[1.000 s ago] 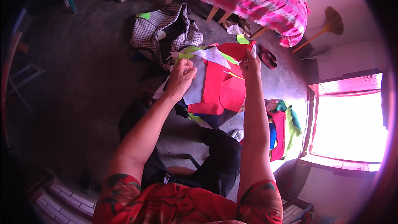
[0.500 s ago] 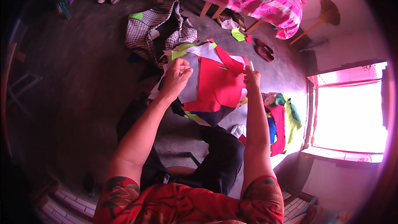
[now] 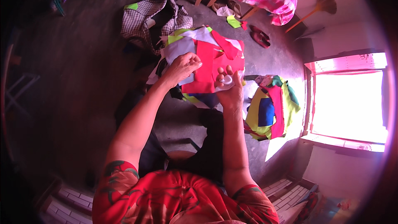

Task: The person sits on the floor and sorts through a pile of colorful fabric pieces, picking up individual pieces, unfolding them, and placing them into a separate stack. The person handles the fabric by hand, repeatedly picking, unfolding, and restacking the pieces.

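While the left hand (image 3: 181, 69) bunches its fingertips above the cloth (image 3: 204, 60), the right hand (image 3: 229, 90) half-curls around a white thing (image 3: 226, 79).
Pieces lie piled beneath both hands; whether the left grips anything is unclear. This looks like handling the top layers; next likely calls for one cleanly pinched edge.

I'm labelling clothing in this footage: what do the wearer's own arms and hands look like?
Both the left hand and the right hand are bare, without gloves. No watch or bracelet shows on either wrist; rings are too small to tell. The short sleeves are red with a dark, leafy-looking pattern, leaving the forearms uncovered.
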Available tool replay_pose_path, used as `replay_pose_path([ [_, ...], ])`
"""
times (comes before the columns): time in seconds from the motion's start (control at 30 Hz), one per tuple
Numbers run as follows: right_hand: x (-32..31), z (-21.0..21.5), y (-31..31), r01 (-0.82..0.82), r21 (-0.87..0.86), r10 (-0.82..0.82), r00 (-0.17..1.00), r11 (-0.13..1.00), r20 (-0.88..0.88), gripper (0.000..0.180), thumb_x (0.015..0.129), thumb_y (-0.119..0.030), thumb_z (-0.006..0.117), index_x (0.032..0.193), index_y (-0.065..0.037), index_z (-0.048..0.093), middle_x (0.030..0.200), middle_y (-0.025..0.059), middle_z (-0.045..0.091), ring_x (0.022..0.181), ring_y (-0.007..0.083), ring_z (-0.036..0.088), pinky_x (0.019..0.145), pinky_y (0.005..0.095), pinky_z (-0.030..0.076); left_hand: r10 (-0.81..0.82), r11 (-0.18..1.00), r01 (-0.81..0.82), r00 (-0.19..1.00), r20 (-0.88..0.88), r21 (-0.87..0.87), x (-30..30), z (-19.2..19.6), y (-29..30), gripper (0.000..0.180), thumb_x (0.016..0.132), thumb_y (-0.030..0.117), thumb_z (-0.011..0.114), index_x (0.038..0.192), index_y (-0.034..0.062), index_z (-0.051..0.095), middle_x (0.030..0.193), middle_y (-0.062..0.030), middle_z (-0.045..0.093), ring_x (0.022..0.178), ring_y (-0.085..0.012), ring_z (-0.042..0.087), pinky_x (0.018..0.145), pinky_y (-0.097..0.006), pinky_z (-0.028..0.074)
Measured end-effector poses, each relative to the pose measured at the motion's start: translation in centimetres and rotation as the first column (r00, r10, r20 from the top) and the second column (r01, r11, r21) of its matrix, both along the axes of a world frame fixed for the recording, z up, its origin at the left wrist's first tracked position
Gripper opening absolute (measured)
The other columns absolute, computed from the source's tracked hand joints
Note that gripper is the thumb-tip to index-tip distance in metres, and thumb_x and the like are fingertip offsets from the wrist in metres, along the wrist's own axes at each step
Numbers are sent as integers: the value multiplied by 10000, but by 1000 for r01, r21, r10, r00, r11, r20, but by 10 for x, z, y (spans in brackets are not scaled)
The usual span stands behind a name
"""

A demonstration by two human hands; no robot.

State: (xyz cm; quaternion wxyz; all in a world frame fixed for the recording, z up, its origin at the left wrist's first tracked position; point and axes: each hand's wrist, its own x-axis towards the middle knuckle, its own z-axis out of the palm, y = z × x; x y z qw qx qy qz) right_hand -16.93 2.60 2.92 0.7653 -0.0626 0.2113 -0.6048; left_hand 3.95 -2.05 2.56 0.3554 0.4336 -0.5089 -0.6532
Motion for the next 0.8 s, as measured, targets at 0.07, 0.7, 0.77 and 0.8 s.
replay_pose_path([
  [0.07,17,-3,8,49,58,-49,999,997,-2,406,928,-370,457,1196,-65,471,1123,196,545,907,265,563,698,341,475,-37,999,37,998,44,-11,-2,8,5,251,847,300,604,944,73,564,817,12,575,740,-79,564,623,-238,437],
  [0.7,47,15,-1,-134,2,132,978,991,-161,565,917,-517,378,1322,-123,378,1285,147,450,1052,278,525,777,395,489,-152,988,152,988,-11,-41,-7,13,5,242,827,223,661,918,5,610,781,-17,613,737,-83,582,665,-230,456],
  [0.77,47,13,-2,-147,-1,145,978,989,-153,548,917,-508,390,1306,-123,403,1254,144,485,1018,265,546,759,384,504,-160,987,160,987,4,-34,-6,9,4,245,820,222,665,914,2,615,780,-15,614,766,-83,571,684,-228,451],
  [0.8,45,10,-2,-155,8,155,976,988,-151,540,913,-495,413,1295,-112,414,1233,145,502,1010,263,556,752,380,514,-145,988,145,989,-8,-44,-6,4,3,245,817,223,664,914,3,614,778,-13,614,775,-83,566,698,-228,448],
])
